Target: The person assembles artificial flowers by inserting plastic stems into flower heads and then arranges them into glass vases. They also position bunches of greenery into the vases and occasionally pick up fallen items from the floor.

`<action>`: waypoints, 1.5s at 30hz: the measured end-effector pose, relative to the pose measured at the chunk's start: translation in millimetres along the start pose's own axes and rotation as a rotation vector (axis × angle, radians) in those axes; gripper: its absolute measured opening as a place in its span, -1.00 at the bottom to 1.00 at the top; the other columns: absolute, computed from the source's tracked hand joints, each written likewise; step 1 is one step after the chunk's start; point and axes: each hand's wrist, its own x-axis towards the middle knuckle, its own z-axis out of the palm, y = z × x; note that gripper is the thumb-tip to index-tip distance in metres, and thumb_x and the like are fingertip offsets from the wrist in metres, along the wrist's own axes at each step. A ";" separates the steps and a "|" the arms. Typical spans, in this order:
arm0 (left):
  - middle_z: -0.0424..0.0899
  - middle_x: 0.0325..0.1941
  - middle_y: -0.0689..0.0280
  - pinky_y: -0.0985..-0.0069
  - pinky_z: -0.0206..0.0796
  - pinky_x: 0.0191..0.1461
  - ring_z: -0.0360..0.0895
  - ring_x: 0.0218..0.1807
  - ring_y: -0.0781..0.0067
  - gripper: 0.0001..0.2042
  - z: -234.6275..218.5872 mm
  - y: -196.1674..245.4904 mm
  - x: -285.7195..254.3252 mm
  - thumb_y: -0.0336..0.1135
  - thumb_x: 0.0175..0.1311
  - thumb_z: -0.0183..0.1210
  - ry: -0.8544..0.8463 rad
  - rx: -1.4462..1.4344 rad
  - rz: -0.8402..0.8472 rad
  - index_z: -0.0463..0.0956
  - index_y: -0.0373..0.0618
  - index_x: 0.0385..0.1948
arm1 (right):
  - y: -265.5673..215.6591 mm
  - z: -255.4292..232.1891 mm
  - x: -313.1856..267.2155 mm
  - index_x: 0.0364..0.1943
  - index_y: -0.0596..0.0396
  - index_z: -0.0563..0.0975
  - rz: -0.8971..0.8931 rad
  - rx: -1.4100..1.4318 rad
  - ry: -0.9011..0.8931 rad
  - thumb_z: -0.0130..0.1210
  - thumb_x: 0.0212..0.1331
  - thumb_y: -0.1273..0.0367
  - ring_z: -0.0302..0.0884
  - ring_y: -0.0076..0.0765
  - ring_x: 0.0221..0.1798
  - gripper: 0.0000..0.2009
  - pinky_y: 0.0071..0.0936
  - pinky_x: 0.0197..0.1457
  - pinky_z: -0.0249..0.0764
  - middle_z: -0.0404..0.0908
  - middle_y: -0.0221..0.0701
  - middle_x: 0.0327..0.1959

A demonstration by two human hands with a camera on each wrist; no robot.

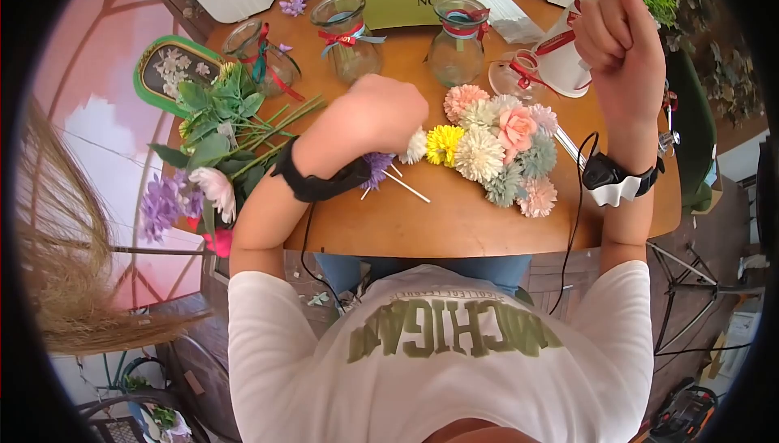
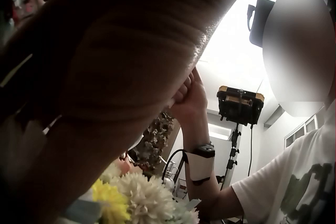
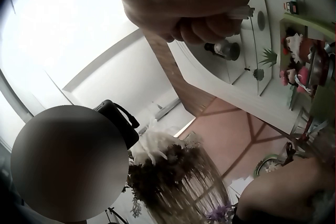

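My left hand (image 1: 377,114) reaches over the middle of the table, back of the hand up, curled around a white flower (image 1: 413,147). Petals show under its knuckles; the fingertips are hidden. Below the wrist lie a purple flower (image 1: 378,169) and several thin white stems (image 1: 410,188). Just right is a cluster of flower heads: a yellow one (image 1: 445,144), a cream one (image 1: 479,154) and a coral rose (image 1: 517,131). My right hand (image 1: 621,33) is raised at the right, fingers curled in and one digit pointing up; nothing shows in its grasp in the head view.
Glass vases with ribbons stand behind the left hand, including a middle one (image 1: 349,37) and a right one (image 1: 457,49). Leafy stems (image 1: 243,131) lie at the left beside a green-framed tray (image 1: 154,90). A green box (image 1: 398,6) stands at the back, a white pot (image 1: 560,58) at right.
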 end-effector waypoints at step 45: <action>0.66 -0.40 -0.06 0.15 0.41 -0.24 0.59 -0.38 -0.08 -0.65 -8.4 -16.6 32.5 -0.13 0.30 0.30 0.132 -0.488 0.146 0.55 -0.33 -0.29 | 25.6 16.7 1.6 -0.16 0.08 0.60 0.028 -0.720 -0.105 -0.10 0.59 0.17 0.16 -0.77 -0.56 -0.67 -0.65 -0.45 0.03 0.27 -0.66 -0.65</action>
